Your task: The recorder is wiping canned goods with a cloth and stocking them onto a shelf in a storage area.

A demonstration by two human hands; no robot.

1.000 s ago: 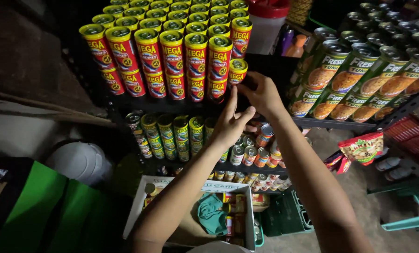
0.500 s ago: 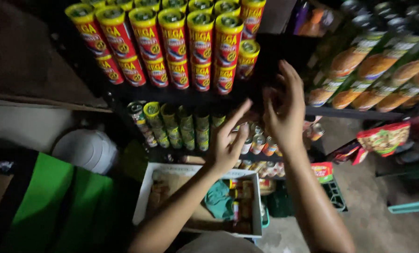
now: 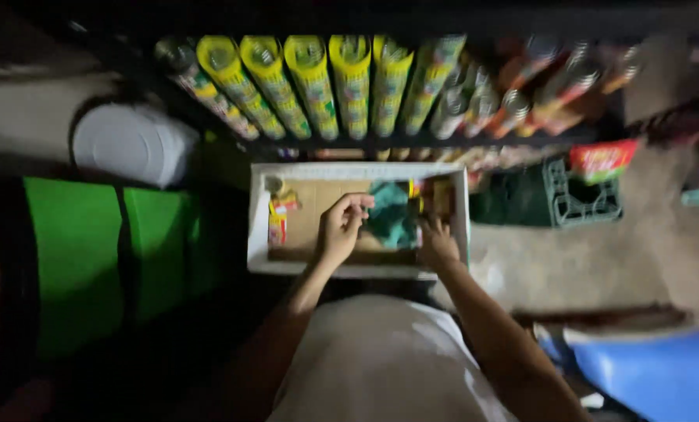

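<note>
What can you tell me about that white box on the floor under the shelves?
The white box is a shallow open tray, seemingly cardboard, with a brown bottom. It lies flat on the floor below the shelf of cans, beside a green crate. Inside lie a crumpled teal cloth and a few small red and yellow packets, too blurred to identify. The left hand reaches inside beside the cloth; the right hand rests at its right end.

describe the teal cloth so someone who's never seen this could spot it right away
Look below the shelf of yellow-topped cans for the open white-rimmed cardboard box on the floor. Inside it, between the left hand and the right hand, lies the teal cloth. It is the only soft, crumpled blue-green thing among small packets.
</note>
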